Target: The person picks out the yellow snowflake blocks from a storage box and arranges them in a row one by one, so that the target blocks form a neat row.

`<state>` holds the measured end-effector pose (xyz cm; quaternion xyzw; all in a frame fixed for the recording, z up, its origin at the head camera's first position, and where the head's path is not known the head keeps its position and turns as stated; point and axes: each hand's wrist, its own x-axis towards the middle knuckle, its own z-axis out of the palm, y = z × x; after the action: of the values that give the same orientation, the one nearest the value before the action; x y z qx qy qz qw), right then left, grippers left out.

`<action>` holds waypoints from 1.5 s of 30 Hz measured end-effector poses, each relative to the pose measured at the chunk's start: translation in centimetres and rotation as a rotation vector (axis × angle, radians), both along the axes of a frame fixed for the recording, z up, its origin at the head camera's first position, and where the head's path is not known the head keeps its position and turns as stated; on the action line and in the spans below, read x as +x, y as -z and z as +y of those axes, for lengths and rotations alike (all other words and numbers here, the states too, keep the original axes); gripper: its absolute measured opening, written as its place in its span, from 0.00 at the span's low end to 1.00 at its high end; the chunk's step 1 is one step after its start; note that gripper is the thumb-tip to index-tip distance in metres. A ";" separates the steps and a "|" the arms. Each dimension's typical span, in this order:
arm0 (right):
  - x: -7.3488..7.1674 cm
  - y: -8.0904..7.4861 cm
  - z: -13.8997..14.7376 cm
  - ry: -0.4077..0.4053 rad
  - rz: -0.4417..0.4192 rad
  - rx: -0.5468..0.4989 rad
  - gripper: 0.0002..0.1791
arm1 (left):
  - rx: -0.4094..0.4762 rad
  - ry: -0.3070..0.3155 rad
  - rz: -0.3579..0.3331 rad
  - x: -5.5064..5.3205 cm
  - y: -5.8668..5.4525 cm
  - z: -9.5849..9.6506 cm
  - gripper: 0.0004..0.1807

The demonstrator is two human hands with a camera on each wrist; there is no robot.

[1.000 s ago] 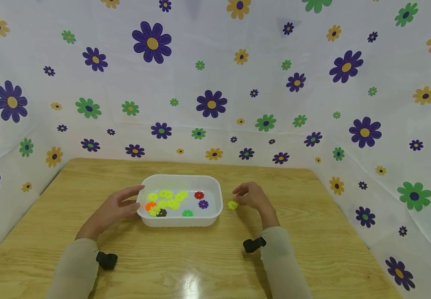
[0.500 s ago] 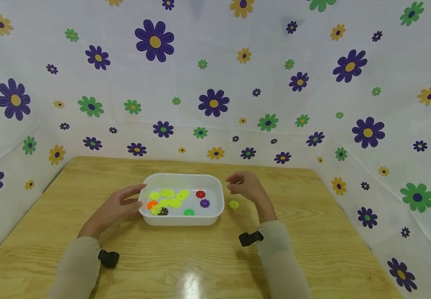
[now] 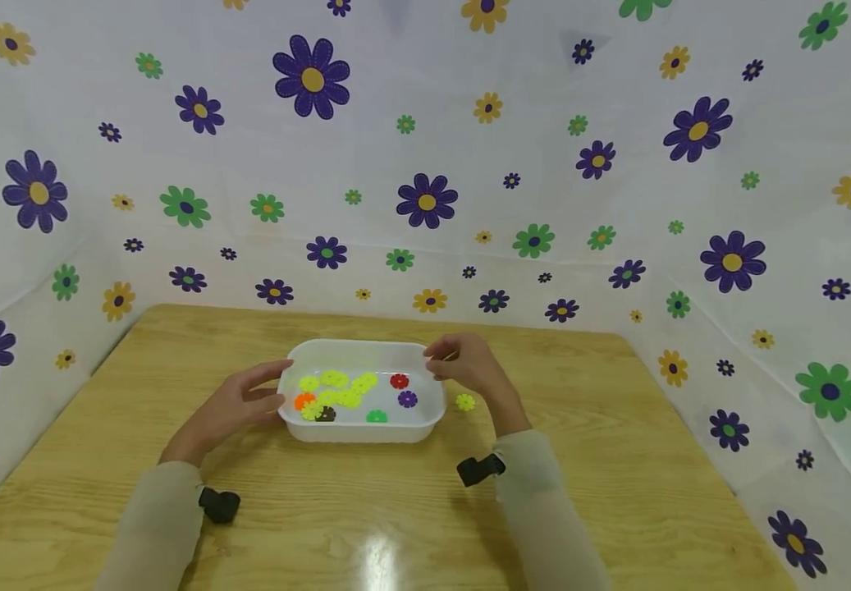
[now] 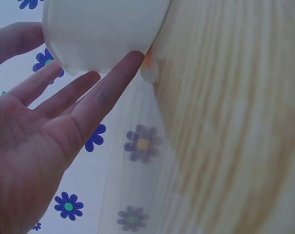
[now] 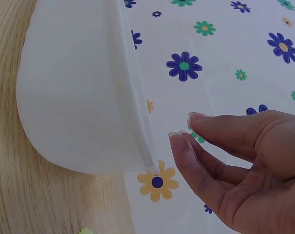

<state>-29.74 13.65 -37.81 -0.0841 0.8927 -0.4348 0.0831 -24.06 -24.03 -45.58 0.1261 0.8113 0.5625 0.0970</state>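
A white plastic tub [image 3: 362, 432] sits on the wooden table with several flower-shaped plastic discs inside. Most are yellow [image 3: 364, 382]; there is also an orange disc [image 3: 304, 401], a brown disc [image 3: 327, 414], a green disc [image 3: 377, 417], a purple disc [image 3: 407, 399] and a red disc [image 3: 399, 382]. My left hand [image 3: 236, 406] touches the tub's left side with outstretched fingers. At the right rim, my right hand [image 3: 473, 364] hovers with fingers loosely bent toward the thumb; in the right wrist view nothing lies between them. One yellow disc [image 3: 465, 402] lies on the table right of the tub.
The wooden table [image 3: 366, 509] stretches in front of the tub and to both sides. White cloth [image 3: 366, 148] printed with flowers hangs behind the table and along both sides. A black strap mount [image 3: 481, 469] sits at each wrist.
My right hand has lifted away from the yellow disc, leaving it on the table, and moved up and left to the tub's right rim. The left hand stays at the tub.
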 end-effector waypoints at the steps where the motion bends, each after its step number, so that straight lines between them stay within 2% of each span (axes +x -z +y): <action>1: 0.0 0.0 -0.2 -0.007 0.002 0.000 0.11 | -0.001 -0.001 0.002 -0.1 0.0 0.0 0.37; 9: 0.0 0.5 -1.9 -0.047 0.008 0.045 0.08 | -0.016 -0.010 -0.010 0.2 0.0 0.1 0.38; 15: -0.7 1.3 -3.5 -0.102 0.015 0.062 0.08 | -0.018 -0.022 -0.007 0.3 -0.2 0.2 0.37; 21: -1.1 2.1 -5.5 -0.158 -0.019 0.073 0.10 | -0.016 -0.031 -0.018 0.2 0.0 0.1 0.37; 27: -1.5 2.8 -7.4 -0.185 -0.020 0.121 0.10 | 0.006 -0.015 -0.010 0.2 0.0 0.1 0.37; 36: -2.3 3.9 -9.5 -0.196 0.042 0.187 0.10 | 0.040 0.000 -0.005 0.2 0.0 0.2 0.37; 41: -2.7 4.8 -10.4 -0.134 0.021 0.207 0.10 | 0.036 -0.004 -0.012 0.1 0.1 0.2 0.37; 45: -2.7 5.3 -10.9 -0.118 0.053 0.252 0.12 | 0.037 -0.005 -0.013 0.0 0.1 0.1 0.37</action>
<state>-32.40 2.74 -43.13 -0.1368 0.9357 -0.3111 0.0947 -24.06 -23.91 -45.69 0.1223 0.8004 0.5785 0.0988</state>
